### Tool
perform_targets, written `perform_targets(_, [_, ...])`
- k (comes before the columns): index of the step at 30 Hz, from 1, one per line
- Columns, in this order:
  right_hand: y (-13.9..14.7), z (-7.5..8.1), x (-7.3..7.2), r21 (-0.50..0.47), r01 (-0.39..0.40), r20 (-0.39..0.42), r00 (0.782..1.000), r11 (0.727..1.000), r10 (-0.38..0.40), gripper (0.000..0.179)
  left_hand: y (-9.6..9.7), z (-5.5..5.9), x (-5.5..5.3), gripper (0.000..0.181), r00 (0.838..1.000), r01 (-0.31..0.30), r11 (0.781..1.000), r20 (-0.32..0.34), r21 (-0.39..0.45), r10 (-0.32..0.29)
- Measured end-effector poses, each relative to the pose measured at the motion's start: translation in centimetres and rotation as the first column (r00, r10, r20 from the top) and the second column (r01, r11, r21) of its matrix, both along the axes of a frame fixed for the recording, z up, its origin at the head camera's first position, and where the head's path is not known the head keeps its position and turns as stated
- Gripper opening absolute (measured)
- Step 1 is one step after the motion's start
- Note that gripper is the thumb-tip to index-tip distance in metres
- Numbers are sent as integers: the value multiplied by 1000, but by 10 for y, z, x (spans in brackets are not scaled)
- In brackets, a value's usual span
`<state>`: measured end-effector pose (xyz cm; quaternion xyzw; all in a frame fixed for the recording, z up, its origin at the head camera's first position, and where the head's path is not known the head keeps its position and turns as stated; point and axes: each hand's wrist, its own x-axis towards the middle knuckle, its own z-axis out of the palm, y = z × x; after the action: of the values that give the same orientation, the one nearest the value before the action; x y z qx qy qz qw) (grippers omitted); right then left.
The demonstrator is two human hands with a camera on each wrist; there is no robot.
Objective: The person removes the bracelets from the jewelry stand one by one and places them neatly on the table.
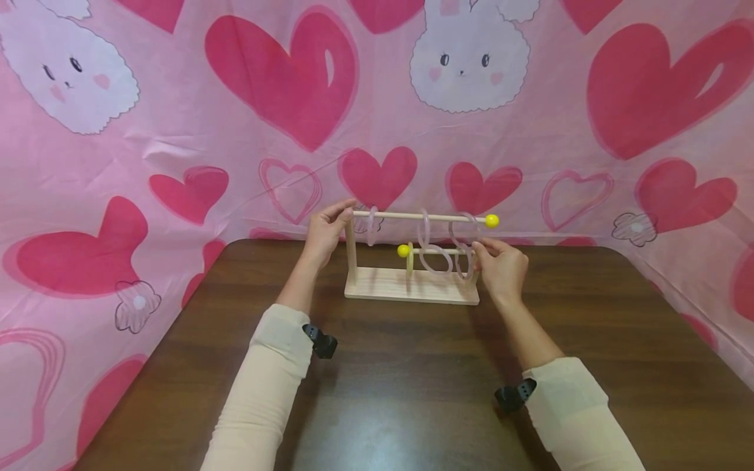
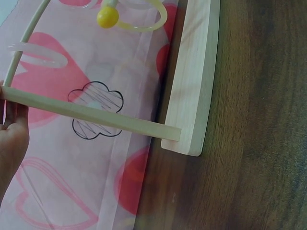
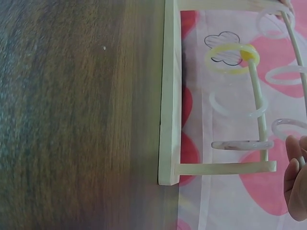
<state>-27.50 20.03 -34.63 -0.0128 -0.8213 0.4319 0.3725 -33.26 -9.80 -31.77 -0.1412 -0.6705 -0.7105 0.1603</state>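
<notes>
Presently, a pale ring [image 3: 288,121] by the yellow knob [image 1: 491,221] on the upper rod [image 1: 400,216] is apparently being pinched and slid by the right hand [image 1: 502,268], while the post [image 1: 351,252] is being gripped by the left hand [image 1: 324,237]. Steady bracing is seemingly being called for next.

Dark brown wood-grain surface [image 1: 412,392], sheen toward near edge. Pink cloth [image 1: 385,98] behind and along both sides, creased at left; print: red hearts [image 1: 294,91], outlined hearts [image 1: 290,190], white rabbit faces [image 1: 470,82], scribbled flowers [image 1: 137,305].
</notes>
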Motion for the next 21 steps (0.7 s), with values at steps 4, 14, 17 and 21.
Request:
perform_targets(4, [0,1,0,-21,-3,-1,1000,1000,3,20,0,0,0,31,1000,10,1000,-5,-3,-10])
perform_targets(14, [0,4,-3,-105,-7,-2,1000,994,7,20,-3,0,-2,32,1000,4,1000,-1,-15,-4])
perform_targets(17, [1,2,-3,-120,-11,-14,1000,993,10,19,-2,0,-2,31,1000,5,1000,-4,-2,-5])
perform_targets(21, [4,0,-3,-168,-28,-33,999,985,23,18,0,0,-1,30,1000,2,1000,-2,7,-2])
